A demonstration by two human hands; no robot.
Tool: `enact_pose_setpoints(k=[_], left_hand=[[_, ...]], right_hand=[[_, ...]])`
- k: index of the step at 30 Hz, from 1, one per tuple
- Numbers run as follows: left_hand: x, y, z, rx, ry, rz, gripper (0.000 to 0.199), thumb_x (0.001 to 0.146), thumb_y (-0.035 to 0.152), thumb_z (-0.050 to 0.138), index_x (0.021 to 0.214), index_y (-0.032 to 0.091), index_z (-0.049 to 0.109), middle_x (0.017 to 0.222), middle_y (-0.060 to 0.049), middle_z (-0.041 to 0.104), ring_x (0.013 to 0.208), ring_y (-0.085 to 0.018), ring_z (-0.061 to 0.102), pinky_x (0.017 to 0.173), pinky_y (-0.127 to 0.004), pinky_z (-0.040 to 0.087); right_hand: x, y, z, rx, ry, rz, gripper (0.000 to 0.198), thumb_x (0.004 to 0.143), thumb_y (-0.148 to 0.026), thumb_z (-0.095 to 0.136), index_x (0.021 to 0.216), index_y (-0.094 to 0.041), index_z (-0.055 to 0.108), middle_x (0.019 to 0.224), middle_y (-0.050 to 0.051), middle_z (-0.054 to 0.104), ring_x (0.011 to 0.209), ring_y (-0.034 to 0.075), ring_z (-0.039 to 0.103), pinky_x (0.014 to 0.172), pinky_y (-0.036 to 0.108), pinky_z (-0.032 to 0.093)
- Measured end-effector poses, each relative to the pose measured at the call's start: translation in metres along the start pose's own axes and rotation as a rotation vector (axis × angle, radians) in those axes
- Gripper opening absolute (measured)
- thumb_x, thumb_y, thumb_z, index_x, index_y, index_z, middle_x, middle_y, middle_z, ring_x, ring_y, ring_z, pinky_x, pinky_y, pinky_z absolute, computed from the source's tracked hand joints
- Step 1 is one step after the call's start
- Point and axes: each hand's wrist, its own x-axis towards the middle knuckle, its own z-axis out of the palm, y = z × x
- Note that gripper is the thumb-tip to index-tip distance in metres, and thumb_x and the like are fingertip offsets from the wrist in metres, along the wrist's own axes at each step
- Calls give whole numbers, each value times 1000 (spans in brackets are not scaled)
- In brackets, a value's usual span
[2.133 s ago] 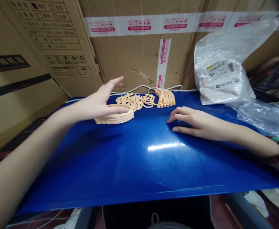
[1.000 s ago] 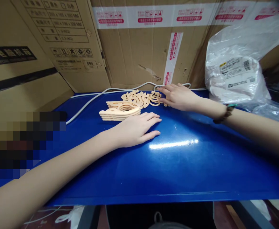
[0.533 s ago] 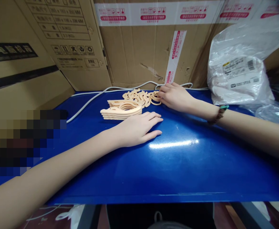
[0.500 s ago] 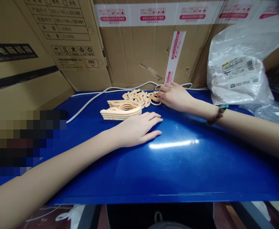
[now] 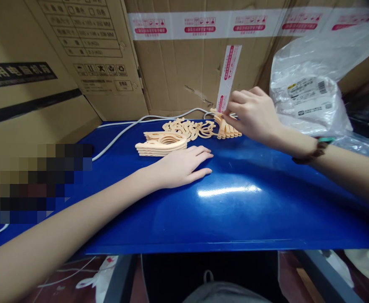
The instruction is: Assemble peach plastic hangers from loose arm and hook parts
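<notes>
My left hand (image 5: pixel 184 166) lies palm down on the blue table, fingers stretched out. Its back edge is against a stack of beige plastic pieces (image 5: pixel 160 145), which look like curved hanger arms. Behind the stack lies a spread of beige hook-shaped pieces (image 5: pixel 187 127). To the right of these, a row of beige clips, like clothes pegs (image 5: pixel 230 130), stands close together. Over the right end of this row is my right hand (image 5: pixel 253 113), raised off the table with its fingers curled and pinched. What the fingertips hold, if anything, is hidden.
Cardboard boxes (image 5: pixel 174 63) wall off the back and left. A white cable (image 5: pixel 118 141) runs along the back edge. At the right stands a clear plastic bag (image 5: pixel 313 105) with a label. The table's front edge (image 5: pixel 203 248) is near me. A pixelated patch covers the left side.
My right hand has risen and moved right, away from the hook-shaped pieces, uncovering the row of clips. My left hand stays beside the stack. The view has shifted slightly.
</notes>
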Motion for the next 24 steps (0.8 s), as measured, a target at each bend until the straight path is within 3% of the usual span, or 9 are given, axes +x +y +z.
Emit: enact_pose_setpoints(k=[3, 7, 9, 11, 16, 24], left_hand=[[-1, 1, 1, -47, 18, -15, 49, 99, 41, 42, 139, 12, 43, 142, -13, 51, 127, -26, 51, 108, -42, 40], [0, 0, 7, -235, 151, -73, 80, 95, 40, 52, 153, 14, 5, 139, -19, 53, 124, -28, 55, 106, -45, 42], [1, -1, 10, -301, 223, -68, 86, 94, 39, 54, 153, 17, -4, 142, -21, 49, 123, -27, 57, 105, -44, 43], [2, -2, 11, -305, 234, -58, 82, 94, 37, 53, 154, 19, -1, 143, -20, 48, 121, -25, 59, 104, -43, 44], [3, -1, 7, -163, 194, -8, 60, 97, 38, 48, 148, 13, 27, 143, -18, 48, 124, -25, 55, 107, -42, 42], [3, -2, 5, -159, 205, 32, 60, 95, 43, 52, 144, 11, 35, 147, -16, 45, 137, -25, 41, 114, -40, 34]], right_hand=[[-19, -5, -16, -69, 104, -38, 33, 99, -29, 38, 77, -19, 60, 82, 9, 63, 78, 23, 60, 73, 40, 40], [-50, -12, -21, -41, 298, -208, 26, 96, -25, 46, 72, -21, 55, 70, 4, 60, 65, 17, 57, 63, 35, 40], [-60, -16, -18, 28, 330, -279, 24, 95, -22, 49, 72, -21, 55, 70, 3, 60, 63, 15, 56, 62, 33, 43], [-65, -20, -16, 46, 314, -296, 25, 95, -24, 49, 71, -22, 55, 70, 2, 61, 63, 14, 56, 62, 32, 44], [-66, -27, -14, 3, 325, -388, 29, 95, -24, 51, 66, -23, 54, 64, -1, 57, 59, 12, 51, 64, 30, 45], [-67, -32, -14, 78, 294, -519, 21, 97, -23, 50, 79, -20, 59, 71, -1, 62, 65, 12, 54, 63, 29, 43]])
